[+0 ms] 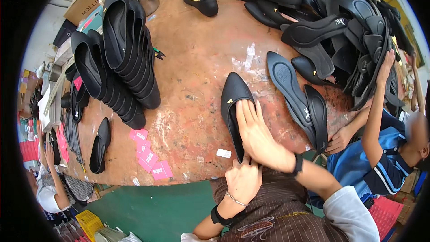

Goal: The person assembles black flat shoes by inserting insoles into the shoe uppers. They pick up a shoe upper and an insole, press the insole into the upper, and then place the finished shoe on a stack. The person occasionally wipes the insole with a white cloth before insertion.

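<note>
The right hand [262, 140], fingers together, reaches into the black shoe [236, 88]; the left hand [243, 180] pinches its heel. Printed pink cards [161, 170] lie left of the shoe.

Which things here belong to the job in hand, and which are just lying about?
In the job:
- black shoe, right hand reaching inside, left hand at its heel
- insoles nearby, probably

Apparently lying about:
- pink cards
- white label
- snips

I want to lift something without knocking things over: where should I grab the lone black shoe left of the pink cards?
I'd pinch the shoe at its heel, coming from the table's near edge: the heel points that way, and the open top leaves fingers room.
</note>
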The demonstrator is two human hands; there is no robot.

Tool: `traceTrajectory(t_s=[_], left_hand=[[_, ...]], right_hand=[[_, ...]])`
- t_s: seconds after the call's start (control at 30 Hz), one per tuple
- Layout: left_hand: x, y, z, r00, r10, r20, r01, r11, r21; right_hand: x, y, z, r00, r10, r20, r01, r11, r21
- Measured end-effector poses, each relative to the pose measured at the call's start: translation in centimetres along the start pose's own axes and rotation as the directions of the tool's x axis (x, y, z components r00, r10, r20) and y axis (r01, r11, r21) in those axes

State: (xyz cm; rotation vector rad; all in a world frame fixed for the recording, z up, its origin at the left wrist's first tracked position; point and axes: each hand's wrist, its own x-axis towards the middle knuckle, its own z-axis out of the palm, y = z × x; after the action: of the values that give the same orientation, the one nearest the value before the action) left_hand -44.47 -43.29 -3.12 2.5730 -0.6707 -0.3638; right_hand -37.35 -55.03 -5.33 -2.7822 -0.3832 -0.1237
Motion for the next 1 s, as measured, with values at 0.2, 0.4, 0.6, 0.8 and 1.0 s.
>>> traceTrajectory(t_s=[0.2, 0.4, 0.6, 0.8, 1.0], left_hand=[[0.3, 0.5, 0.0, 0.996, -0.039, -0.08, 0.039, 0.999, 0.002], [0.5, 0.4, -0.6, 0.995, -0.068, 0.073, 0.066, 0.997, 0.029], [0.5, 0.7, -1.3, 0.998, -0.032, -0.062, 0.035, 0.998, 0.049], [-3.8, -5.0, -5.5, 0.959, -0.221, -0.18, 0.24, 0.966, 0.097], [-0.8, -4.2, -7.5, 0.846, -0.309, -0.435, 0.307, 0.949, -0.077]], right_hand=[[2.8, 1.0, -0.1, 0.969, 0.077, 0.237, -0.076, 0.997, -0.013], [2.2, 0.7, 3.4, 0.98, -0.025, -0.196, -0.034, 0.955, -0.293], [4.2, 1.9, 0.2, 0.977, -0.052, 0.207, 0.096, 0.973, -0.208], [-6.4, 7.5, -9.7, 0.849, 0.366, -0.38, -0.301, 0.928, 0.221], [-13.3, 11.5, -7.0, 0.58, 0.796, -0.172, -0.762, 0.605, 0.231]])
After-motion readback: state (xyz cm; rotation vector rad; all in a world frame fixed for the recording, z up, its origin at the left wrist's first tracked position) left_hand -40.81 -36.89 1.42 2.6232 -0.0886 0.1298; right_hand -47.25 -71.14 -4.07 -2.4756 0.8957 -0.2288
